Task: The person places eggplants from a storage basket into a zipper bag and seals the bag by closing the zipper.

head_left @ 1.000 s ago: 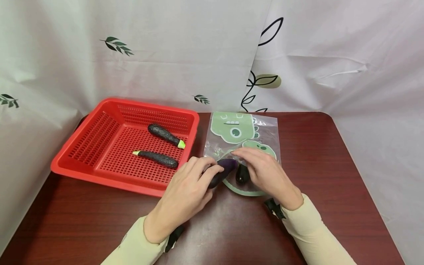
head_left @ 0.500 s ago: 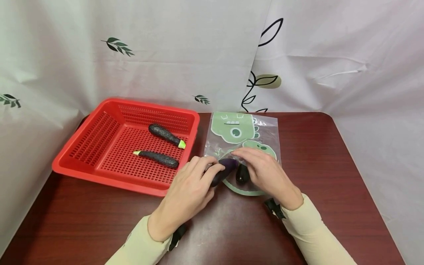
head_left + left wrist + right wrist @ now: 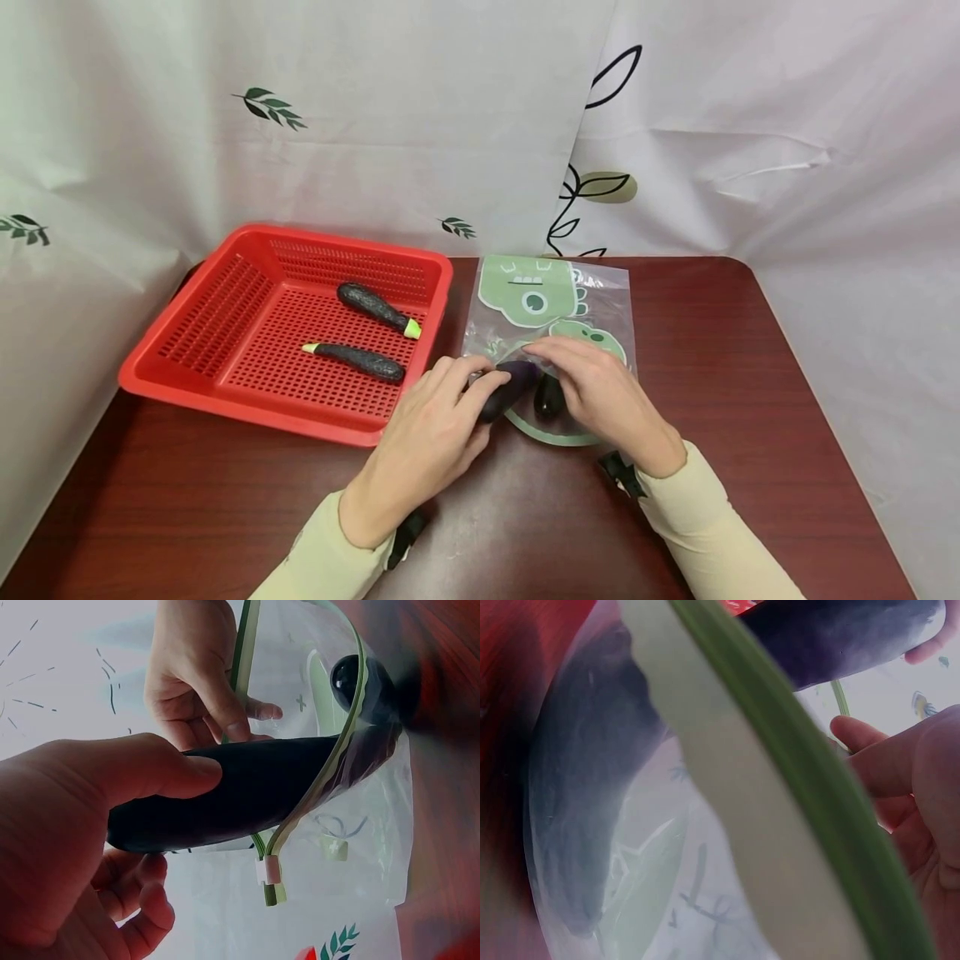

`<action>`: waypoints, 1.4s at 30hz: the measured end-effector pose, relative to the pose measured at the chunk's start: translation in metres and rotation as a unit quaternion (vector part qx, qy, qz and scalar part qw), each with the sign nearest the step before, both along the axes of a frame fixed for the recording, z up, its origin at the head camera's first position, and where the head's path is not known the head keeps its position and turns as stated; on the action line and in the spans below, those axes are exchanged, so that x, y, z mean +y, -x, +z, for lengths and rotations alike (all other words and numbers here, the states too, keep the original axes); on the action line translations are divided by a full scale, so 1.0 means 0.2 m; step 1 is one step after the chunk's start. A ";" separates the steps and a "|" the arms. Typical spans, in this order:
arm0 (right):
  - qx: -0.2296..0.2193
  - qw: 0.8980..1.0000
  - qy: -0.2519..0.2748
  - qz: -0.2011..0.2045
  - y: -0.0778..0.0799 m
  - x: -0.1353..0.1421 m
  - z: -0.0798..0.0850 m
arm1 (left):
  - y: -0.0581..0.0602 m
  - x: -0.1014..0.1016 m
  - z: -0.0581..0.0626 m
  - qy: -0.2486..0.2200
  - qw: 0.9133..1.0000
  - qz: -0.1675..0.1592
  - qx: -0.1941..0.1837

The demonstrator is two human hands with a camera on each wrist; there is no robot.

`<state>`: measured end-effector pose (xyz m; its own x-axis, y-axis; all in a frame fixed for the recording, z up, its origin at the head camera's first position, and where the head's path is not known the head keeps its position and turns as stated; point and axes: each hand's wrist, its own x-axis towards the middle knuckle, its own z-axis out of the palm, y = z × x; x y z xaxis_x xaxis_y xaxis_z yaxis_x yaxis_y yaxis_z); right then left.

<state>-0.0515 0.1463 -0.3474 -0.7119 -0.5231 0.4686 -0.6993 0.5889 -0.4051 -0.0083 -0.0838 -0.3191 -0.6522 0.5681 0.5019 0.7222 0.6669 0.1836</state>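
My left hand (image 3: 423,446) grips a dark purple eggplant (image 3: 247,784), thumb on top of it and fingers beneath. In the left wrist view, the eggplant's far end lies within the mouth of a clear zip bag (image 3: 611,312) printed with green cartoon shapes. Green zip strips (image 3: 354,712) frame that mouth and meet at a small pale slider (image 3: 267,870). Across from it, my right hand (image 3: 603,392) pinches the bag's other edge between thumb and fingers, holding the mouth apart. A second eggplant (image 3: 585,772) lies inside the bag, seen through the plastic.
At the left stands a red perforated basket (image 3: 247,408). Inside it lie two dark, rough-skinned vegetables, one at the back (image 3: 375,308) and one in front (image 3: 356,361), both with bright green ends. A white printed curtain (image 3: 375,125) hangs behind the brown table (image 3: 750,467).
My left hand has moved slightly to the right, carrying the eggplant a little further into the bag's mouth. The right hand stays in place on the bag.
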 end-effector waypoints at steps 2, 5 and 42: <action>0.000 1.000 -0.001 -0.001 0.00 0.00 0.00 | 0.00 0.00 0.00 0.000 1.000 0.002 -0.001; -0.002 1.000 -0.002 -0.001 0.00 0.00 -0.01 | 0.00 0.00 0.00 0.002 1.000 0.005 -0.004; -0.006 1.000 0.003 -0.002 0.00 0.00 0.00 | 0.00 0.08 0.00 0.029 0.999 -0.006 -0.015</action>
<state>-0.0511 0.1460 -0.3469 -0.7200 -0.5169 0.4631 -0.6916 0.5897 -0.4170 -0.0083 -0.0687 -0.3199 -0.6592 0.6033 0.4488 0.7251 0.6682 0.1667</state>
